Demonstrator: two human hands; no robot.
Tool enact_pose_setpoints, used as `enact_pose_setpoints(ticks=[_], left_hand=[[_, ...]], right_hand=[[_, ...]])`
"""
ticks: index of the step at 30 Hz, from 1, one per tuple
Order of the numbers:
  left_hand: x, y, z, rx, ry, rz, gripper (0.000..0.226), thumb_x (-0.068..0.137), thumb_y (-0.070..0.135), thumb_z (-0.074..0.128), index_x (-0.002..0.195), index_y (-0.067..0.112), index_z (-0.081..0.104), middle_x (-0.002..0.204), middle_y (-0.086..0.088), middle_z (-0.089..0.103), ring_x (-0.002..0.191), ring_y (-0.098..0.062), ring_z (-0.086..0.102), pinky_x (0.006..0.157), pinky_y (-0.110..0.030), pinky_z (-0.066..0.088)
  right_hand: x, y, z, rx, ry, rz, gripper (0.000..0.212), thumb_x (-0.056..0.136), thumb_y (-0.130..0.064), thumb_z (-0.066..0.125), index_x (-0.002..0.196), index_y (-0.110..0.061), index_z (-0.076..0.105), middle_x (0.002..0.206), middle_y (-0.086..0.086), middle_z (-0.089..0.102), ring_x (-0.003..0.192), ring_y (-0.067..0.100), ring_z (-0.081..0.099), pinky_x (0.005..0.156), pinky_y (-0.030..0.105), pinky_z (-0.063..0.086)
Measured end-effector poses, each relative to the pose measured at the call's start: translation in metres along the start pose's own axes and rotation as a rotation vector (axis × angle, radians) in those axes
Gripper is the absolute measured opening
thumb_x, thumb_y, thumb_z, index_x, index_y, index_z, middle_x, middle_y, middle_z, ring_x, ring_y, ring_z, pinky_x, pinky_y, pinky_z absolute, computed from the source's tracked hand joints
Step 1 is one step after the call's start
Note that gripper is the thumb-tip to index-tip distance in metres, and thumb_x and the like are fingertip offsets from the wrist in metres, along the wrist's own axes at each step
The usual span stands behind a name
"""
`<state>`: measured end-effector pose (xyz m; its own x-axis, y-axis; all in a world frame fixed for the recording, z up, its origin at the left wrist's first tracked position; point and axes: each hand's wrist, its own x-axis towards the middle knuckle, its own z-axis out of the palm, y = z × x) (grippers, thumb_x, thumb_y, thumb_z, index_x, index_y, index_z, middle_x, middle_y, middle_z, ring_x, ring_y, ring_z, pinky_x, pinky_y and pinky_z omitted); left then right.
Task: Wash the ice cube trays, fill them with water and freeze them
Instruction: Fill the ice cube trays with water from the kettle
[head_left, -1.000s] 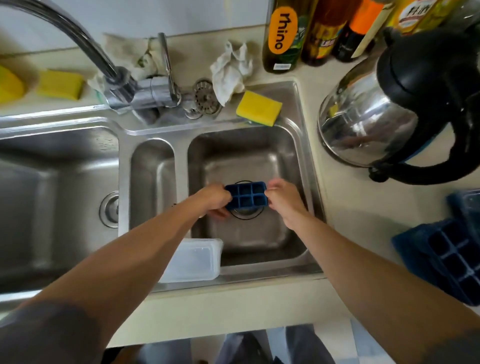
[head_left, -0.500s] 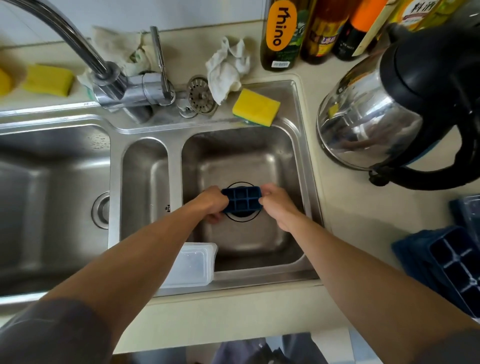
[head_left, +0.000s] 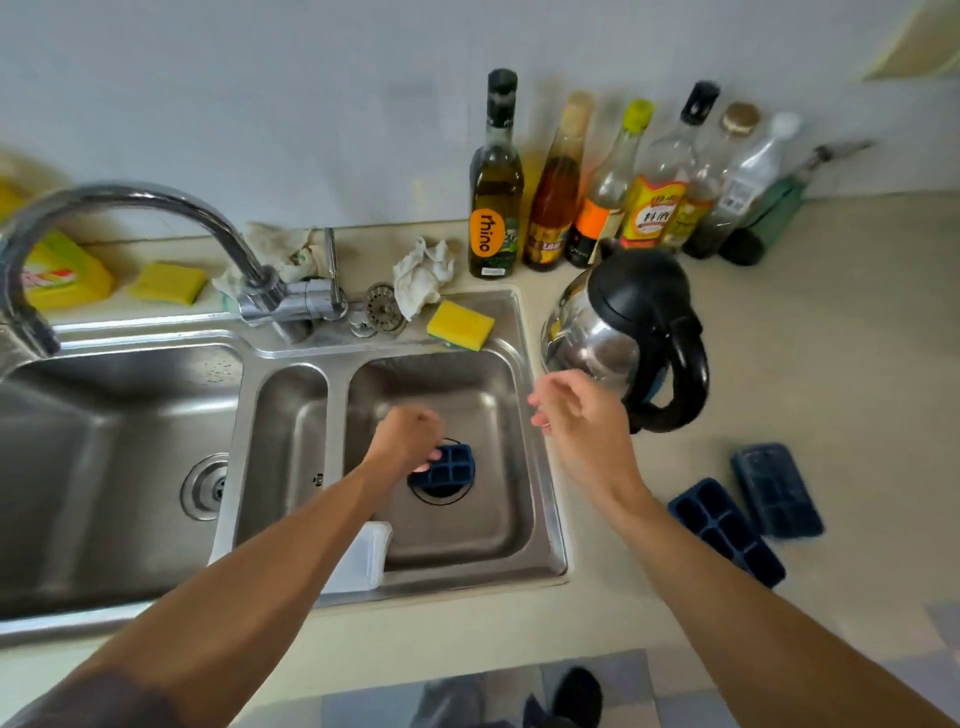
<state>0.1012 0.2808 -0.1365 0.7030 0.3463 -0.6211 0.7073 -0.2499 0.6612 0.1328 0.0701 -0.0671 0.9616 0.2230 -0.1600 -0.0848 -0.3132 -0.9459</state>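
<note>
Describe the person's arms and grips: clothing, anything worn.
The left grip and right grip are bare hands: no gloves, rings or watch visible. Both forearms are uncovered; a dark grey sleeve covers the left upper arm at the frame's bottom edge.

The beige countertop (head_left: 831, 364) carries a row of bottles (head_left: 602, 208) along the far wall and a steel electric kettle (head_left: 618, 332) just right of the sink (head_left: 519, 332). Nearer, on the right, lie two dark blue ice cube trays (head_left: 726, 530) side by side. Far left is a yellow sponge (head_left: 167, 282) — and behind the sink, a crumpled white cloth (head_left: 423, 273).
</note>
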Motion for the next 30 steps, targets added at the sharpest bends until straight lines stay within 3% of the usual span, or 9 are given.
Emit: enact_pose_setpoints(ticks=[5,9,11,13,18,21,24,30], left_hand=[[-0.034,0.035,0.015,-0.066,0.027,0.121,0.017,0.101,0.012,0.049,0.094,0.012,0.065,0.088,-0.012,0.069,0.074,-0.023,0.067,0.078,-0.047,0.060],[-0.051,0.051,0.025,-0.081,-0.029,0.180,0.019,0.100,0.010,0.051,0.092,0.011,0.067,0.082,-0.010,0.071,0.067,-0.018,0.066,0.064,-0.035,0.057],[-0.058,0.054,0.029,-0.086,-0.038,0.204,0.014,0.101,0.015,0.053,0.096,0.015,0.067,0.085,-0.007,0.073,0.067,-0.018,0.069,0.063,-0.031,0.057],[-0.061,0.054,0.032,-0.075,-0.053,0.208,0.013,0.102,0.019,0.054,0.098,0.018,0.066,0.087,-0.004,0.074,0.070,-0.018,0.072,0.062,-0.029,0.057],[-0.058,0.040,0.033,-0.077,-0.112,0.169,0.014,0.101,0.015,0.053,0.096,0.014,0.067,0.088,-0.007,0.075,0.070,-0.022,0.071,0.065,-0.035,0.056],[-0.051,0.032,0.032,-0.114,-0.147,0.136,0.015,0.101,0.013,0.053,0.094,0.013,0.065,0.087,-0.011,0.072,0.069,-0.024,0.067,0.063,-0.033,0.052],[-0.042,0.028,0.032,-0.173,-0.192,0.107,0.017,0.103,0.011,0.051,0.090,0.012,0.063,0.084,-0.013,0.068,0.069,-0.027,0.062,0.062,-0.031,0.048],[-0.028,0.027,0.047,-0.238,-0.225,0.109,0.021,0.104,0.015,0.051,0.088,0.011,0.064,0.080,-0.009,0.069,0.062,-0.018,0.065,0.063,-0.032,0.053]], right_hand=[[-0.006,-0.042,-0.069,0.106,0.391,-0.175,0.024,0.098,-0.036,0.061,0.090,-0.015,0.070,0.078,-0.004,0.073,0.069,0.003,0.067,0.064,0.014,0.051],[0.010,-0.032,-0.105,0.051,0.632,-0.089,0.028,0.098,-0.048,0.058,0.094,-0.020,0.062,0.080,-0.010,0.062,0.073,-0.002,0.059,0.062,0.011,0.043],[0.024,-0.018,-0.111,-0.009,0.591,0.035,0.041,0.100,-0.052,0.054,0.093,-0.013,0.061,0.082,-0.008,0.059,0.075,0.003,0.058,0.057,0.010,0.039],[0.035,-0.005,-0.109,-0.022,0.496,0.115,0.055,0.101,-0.055,0.048,0.081,-0.006,0.060,0.074,0.001,0.059,0.068,0.015,0.056,0.056,0.019,0.042],[0.038,0.009,-0.099,0.193,0.374,0.175,0.068,0.096,-0.067,0.044,0.069,-0.010,0.067,0.056,0.004,0.064,0.049,0.014,0.059,0.048,0.020,0.051],[0.036,0.012,-0.096,0.202,0.352,0.192,0.070,0.089,-0.075,0.043,0.061,-0.016,0.066,0.054,0.004,0.062,0.049,0.016,0.058,0.052,0.025,0.052],[0.029,0.010,-0.087,0.256,0.342,0.235,0.066,0.093,-0.071,0.046,0.063,-0.015,0.065,0.054,0.002,0.060,0.047,0.014,0.055,0.053,0.029,0.049],[0.001,0.008,-0.063,0.242,0.408,0.269,0.067,0.097,-0.066,0.046,0.066,-0.009,0.062,0.049,0.001,0.055,0.042,0.014,0.052,0.048,0.024,0.048]])
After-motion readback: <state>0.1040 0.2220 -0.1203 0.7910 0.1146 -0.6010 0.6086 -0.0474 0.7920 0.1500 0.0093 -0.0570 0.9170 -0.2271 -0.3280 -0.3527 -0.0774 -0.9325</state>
